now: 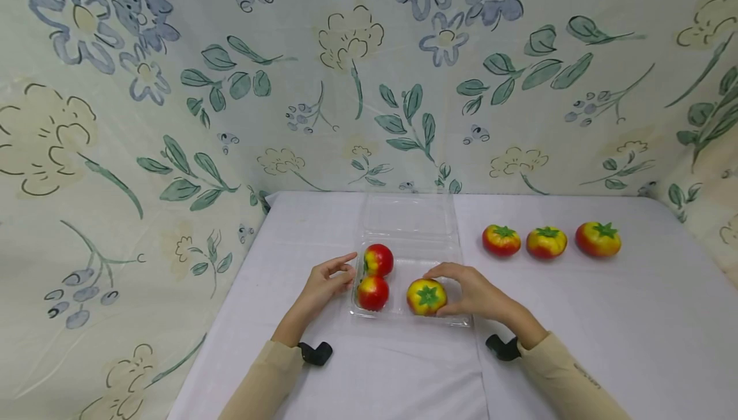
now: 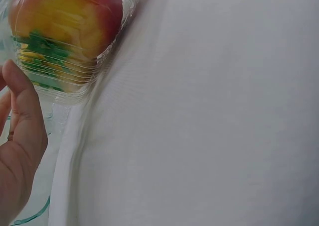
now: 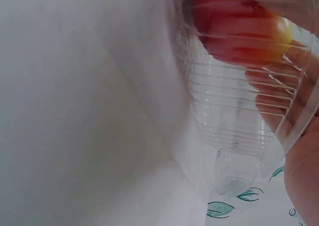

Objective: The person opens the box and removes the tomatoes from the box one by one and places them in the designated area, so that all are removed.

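A clear plastic clamshell box (image 1: 398,308) lies with its lid (image 1: 409,215) folded back behind it. Two red-and-yellow tomatoes (image 1: 373,292) sit on their sides along its left wall, one behind the other. My right hand (image 1: 478,295) holds a third tomato (image 1: 426,297) between thumb and fingers, its green star-shaped top facing up, inside the right half of the box. In the right wrist view this tomato (image 3: 234,32) shows through the ribbed wall. With fingers loosely bent, my left hand (image 1: 325,285) is at the box's left wall; its fingertips are right beside the plastic in the left wrist view.
Three more tomatoes stand in a row to the right: a left one (image 1: 501,241), a middle one (image 1: 546,242) and a right one (image 1: 598,239). A white cloth (image 1: 576,317) covers the table, and a flower-printed curtain (image 1: 357,138) hangs behind it.
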Action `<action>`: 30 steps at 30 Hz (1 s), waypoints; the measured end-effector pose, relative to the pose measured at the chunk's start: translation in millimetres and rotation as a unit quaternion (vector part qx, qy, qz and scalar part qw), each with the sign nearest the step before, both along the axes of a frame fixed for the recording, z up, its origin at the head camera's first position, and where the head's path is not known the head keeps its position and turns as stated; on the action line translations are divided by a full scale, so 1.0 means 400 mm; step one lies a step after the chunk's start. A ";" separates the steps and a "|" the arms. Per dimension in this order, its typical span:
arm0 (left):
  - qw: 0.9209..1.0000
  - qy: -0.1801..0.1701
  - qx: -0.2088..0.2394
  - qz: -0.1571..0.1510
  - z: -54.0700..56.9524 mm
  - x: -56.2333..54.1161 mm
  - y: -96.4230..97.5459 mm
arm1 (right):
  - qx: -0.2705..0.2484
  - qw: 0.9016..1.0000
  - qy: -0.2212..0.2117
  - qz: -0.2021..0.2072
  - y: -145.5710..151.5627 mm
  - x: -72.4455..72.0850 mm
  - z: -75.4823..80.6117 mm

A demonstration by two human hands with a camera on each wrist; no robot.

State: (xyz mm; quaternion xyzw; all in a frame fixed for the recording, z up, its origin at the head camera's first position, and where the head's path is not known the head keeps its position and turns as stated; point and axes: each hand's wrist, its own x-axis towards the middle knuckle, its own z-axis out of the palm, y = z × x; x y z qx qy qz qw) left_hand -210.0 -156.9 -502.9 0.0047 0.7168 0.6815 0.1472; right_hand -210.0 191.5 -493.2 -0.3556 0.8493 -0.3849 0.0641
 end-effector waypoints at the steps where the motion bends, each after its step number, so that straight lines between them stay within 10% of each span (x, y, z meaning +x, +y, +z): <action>1: 1.000 0.000 0.000 -0.001 0.011 0.004 0.002 | -0.001 1.000 0.004 0.000 -0.001 0.000 -0.002; 7: 1.000 0.007 0.005 0.000 0.025 0.016 0.006 | -0.008 1.000 0.026 -0.007 -0.002 0.002 -0.011; 14: 1.000 0.004 0.001 0.012 -0.055 -0.017 -0.003 | -0.025 0.999 0.034 -0.011 0.000 0.001 -0.009; 30: 1.000 0.018 -0.001 0.014 -0.056 -0.016 -0.005 | -0.073 0.997 0.011 -0.029 0.010 -0.004 -0.010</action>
